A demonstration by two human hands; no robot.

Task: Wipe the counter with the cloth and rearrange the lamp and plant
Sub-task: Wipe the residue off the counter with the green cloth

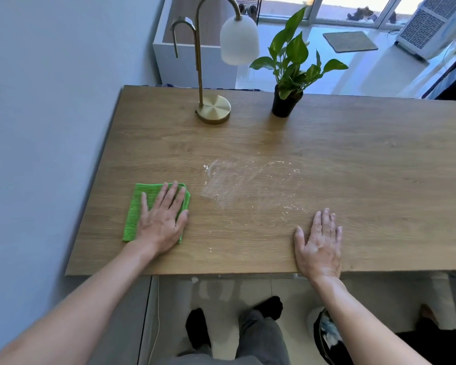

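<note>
A folded green cloth point(136, 209) lies near the left front of the wooden counter point(353, 159). My left hand point(163, 219) rests flat on top of it, fingers spread. My right hand point(319, 241) lies flat on the bare wood at the front edge, holding nothing. Between the hands and a little farther back, a smeared patch of white powder and crumbs point(248, 183) marks the surface. At the back stand a brass lamp point(213, 109) with a white shade and, to its right, a leafy green plant in a black pot point(284, 104).
A pale wall point(50, 101) runs along the counter's left side. A white cabinet point(184, 59) stands behind the counter. Below the front edge are my legs and feet, a thin white cord point(157, 312) and a dark bin point(327, 335).
</note>
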